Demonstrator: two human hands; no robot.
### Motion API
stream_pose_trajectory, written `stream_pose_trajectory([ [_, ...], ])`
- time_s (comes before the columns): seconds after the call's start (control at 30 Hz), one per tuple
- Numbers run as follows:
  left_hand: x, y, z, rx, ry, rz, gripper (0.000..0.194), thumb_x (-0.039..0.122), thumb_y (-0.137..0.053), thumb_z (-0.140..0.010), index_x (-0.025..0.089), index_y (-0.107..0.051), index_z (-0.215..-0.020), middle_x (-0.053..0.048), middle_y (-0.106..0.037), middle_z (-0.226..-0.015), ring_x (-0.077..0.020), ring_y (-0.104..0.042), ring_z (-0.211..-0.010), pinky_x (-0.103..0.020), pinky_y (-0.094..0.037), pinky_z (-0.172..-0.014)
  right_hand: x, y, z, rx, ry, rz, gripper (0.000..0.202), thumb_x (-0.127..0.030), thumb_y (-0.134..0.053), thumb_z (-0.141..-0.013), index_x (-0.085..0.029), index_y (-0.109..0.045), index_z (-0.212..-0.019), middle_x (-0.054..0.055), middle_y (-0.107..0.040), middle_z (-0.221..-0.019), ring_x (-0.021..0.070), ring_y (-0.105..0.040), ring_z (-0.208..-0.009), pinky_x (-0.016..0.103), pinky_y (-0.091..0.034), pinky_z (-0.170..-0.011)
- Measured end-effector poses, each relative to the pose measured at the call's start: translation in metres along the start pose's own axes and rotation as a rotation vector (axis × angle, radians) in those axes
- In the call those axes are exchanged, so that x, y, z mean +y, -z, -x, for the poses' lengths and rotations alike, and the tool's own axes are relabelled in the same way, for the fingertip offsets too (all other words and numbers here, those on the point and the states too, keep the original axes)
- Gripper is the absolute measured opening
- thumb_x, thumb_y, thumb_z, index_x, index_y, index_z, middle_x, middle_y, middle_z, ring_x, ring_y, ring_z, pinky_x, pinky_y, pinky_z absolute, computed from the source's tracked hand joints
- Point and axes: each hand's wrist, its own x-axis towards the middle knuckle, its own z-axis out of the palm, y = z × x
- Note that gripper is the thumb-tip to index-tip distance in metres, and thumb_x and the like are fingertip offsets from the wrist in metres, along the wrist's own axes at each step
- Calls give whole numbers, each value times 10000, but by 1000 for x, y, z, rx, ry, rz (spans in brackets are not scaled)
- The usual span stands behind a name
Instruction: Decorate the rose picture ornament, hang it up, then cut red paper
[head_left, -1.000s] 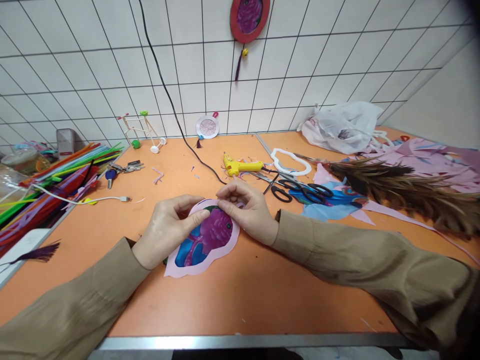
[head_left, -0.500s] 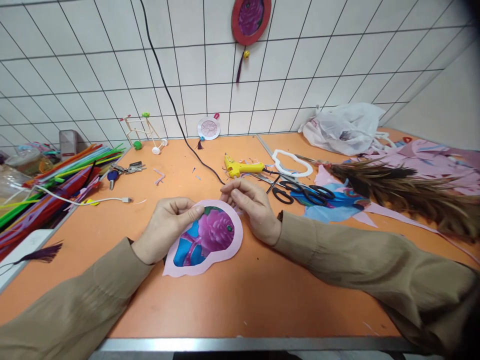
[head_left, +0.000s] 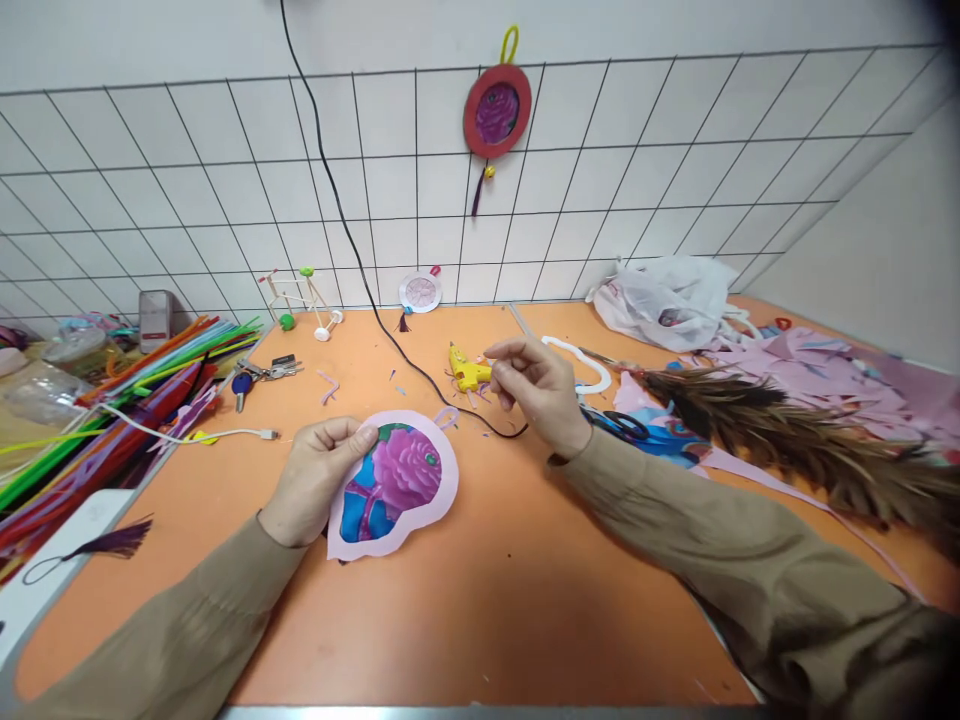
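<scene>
My left hand (head_left: 316, 478) pinches the upper left edge of a pink-bordered piece (head_left: 405, 480) with a purple flower on blue fabric. A small pale loop (head_left: 447, 417) sticks out from its top right edge. Up and to the right, my right hand (head_left: 538, 390) is raised over the table beside the yellow glue gun (head_left: 469, 372). Its thumb and forefinger are pressed together; whatever may be between them is too small to make out. Part of the glue gun is hidden behind this hand.
Scissors (head_left: 628, 426), a white wavy frame (head_left: 592, 368) and brown feathers (head_left: 765, 430) lie at the right. Colourful pipe cleaners (head_left: 127, 410), keys (head_left: 241, 384) and a white cable (head_left: 217, 432) are at the left. A black cord (head_left: 352, 245) crosses the middle.
My right hand has left the pink-bordered piece and moved up and right, over the glue gun's handle. The pale loop now shows. The view has tilted upward.
</scene>
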Motion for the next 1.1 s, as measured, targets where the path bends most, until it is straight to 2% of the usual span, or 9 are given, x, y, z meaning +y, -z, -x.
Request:
stream_pose_trajectory([
  [0.1,4,5,0,79,-123,-82,338,444,-785,-688,135,-661,-629,5,-627,-505,-96,-526,-431,-192,-412,-427,10,24,-24,-102,96,426,122,-220,-590,-792,-196,-634,-904,15,-643,-755,138,-590,-629,293,-484,-617],
  [0.23,12,8,-3,168,-205,-58,328,436,-785,-687,138,-667,-622,28,-588,-478,-77,-479,-421,-178,-380,-416,28,39,-34,-167,-18,688,147,-199,-629,-755,-176,-683,-889,114,-682,-974,242,-629,-897,406,-478,-831],
  [0.33,18,7,-12,172,-187,78,349,449,-807,-640,139,-649,-607,28,-595,-483,-76,-476,-416,-183,-382,-422,15,33,-33,-187,-66,573,171,-309,-623,-793,-174,-687,-878,119,-694,-974,247,-650,-896,413,-497,-835],
  [0.43,27,5,-25,168,-201,101,388,466,-828,-584,131,-634,-572,20,-590,-476,-81,-475,-414,-193,-387,-427,-19,13,-32,-297,-263,49,310,-449,-565,-853,-191,-676,-983,101,-693,-1051,231,-666,-936,372,-523,-819],
  [0.5,34,1,-35,145,-219,82,397,469,-830,-577,126,-632,-557,19,-576,-468,-81,-469,-419,-196,-390,-432,-39,-5,-33,-366,-256,-105,388,-510,-576,-832,-186,-675,-1020,105,-683,-1073,241,-647,-992,355,-519,-809],
  [0.6,44,-7,-48,66,-230,39,393,473,-819,-599,120,-650,-570,9,-581,-483,-81,-474,-432,-196,-394,-443,-50,-31,-41,-371,-249,-119,449,-479,-652,-776,-166,-647,-1098,83,-682,-980,208,-642,-890,335,-507,-765],
  [0.7,50,-16,-60,-25,-228,-10,392,480,-808,-617,115,-668,-590,-6,-601,-509,-90,-497,-451,-203,-409,-456,-42,-43,-52,-325,-297,-154,417,-429,-692,-734,-145,-663,-1037,71,-682,-909,182,-635,-808,310,-501,-714],
  [0.9,43,-29,-76,-98,-219,-44,366,472,-767,-681,119,-681,-633,4,-601,-526,-87,-501,-469,-198,-408,-469,-28,-39,-60,-237,-278,-43,269,-396,-663,-720,-138,-633,-651,11,-592,-617,110,-519,-571,236,-412,-528],
  [1.1,44,-24,-84,-111,-240,-213,298,426,-724,-723,132,-730,-772,-67,-718,-727,-176,-633,-640,-273,-503,-602,-23,-40,-58,-113,-214,103,229,-351,-615,-737,-142,-651,-651,3,-588,-587,103,-508,-547,223,-395,-505],
])
